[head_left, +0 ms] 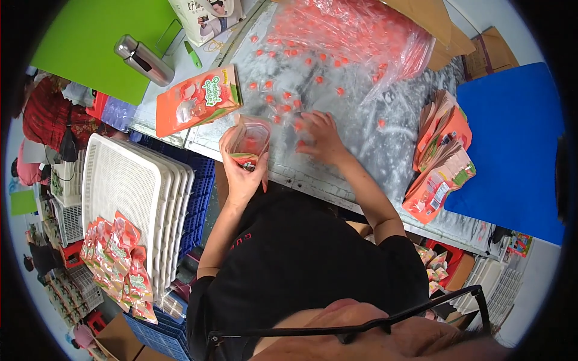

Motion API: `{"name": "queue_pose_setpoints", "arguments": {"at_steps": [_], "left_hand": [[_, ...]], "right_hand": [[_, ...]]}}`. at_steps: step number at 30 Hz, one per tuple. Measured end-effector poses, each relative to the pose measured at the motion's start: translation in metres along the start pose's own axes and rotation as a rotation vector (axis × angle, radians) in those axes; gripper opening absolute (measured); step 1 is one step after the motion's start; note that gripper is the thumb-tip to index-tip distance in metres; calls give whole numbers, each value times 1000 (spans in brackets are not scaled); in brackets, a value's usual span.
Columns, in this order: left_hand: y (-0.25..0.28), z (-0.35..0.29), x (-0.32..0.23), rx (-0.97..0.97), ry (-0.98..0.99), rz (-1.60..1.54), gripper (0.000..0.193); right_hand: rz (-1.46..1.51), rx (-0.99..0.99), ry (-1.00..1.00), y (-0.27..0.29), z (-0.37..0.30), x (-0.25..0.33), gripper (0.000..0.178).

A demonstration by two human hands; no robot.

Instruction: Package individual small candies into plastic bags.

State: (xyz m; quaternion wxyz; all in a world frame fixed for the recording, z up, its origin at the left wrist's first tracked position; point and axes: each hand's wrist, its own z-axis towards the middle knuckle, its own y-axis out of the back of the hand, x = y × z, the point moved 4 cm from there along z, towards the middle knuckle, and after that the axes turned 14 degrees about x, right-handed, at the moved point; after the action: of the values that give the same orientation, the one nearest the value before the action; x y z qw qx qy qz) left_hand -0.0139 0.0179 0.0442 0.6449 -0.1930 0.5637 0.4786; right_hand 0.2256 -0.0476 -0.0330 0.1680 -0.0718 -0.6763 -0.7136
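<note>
My left hand [244, 171] is closed round an upright red-and-white pouch [253, 137], its top gaping and its clear window facing up. To the right, my right hand [325, 139] is low over the grey tabletop, fingers bent and slightly blurred. Small red candies in clear wrappers [287, 95] lie scattered beside it, and a couple show at its fingertips. A large clear plastic bag [349, 33] full of the same candies spreads across the far side of the table. Left of the pouch lies a flat printed red packet [198, 101].
Stacked flat pouches [442, 162] stand at the table's right, against a blue panel [512, 150]. A steel flask [143, 59] and green-handled tool [193, 55] are at the far left. White trays [123, 174] bearing filled pouches [123, 259] stand at my left. Other people work beyond them.
</note>
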Motion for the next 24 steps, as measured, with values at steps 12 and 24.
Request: {"name": "queue_pose_setpoints", "arguments": {"at_steps": [12,24], "left_hand": [[-6,2,0,13,20,-20,76],[-31,17,-17,78,-166,171,82]], "right_hand": [[-69,15,-18,-1,0,14,72],[816,-305,-389,37,-1,-1,23]]}}
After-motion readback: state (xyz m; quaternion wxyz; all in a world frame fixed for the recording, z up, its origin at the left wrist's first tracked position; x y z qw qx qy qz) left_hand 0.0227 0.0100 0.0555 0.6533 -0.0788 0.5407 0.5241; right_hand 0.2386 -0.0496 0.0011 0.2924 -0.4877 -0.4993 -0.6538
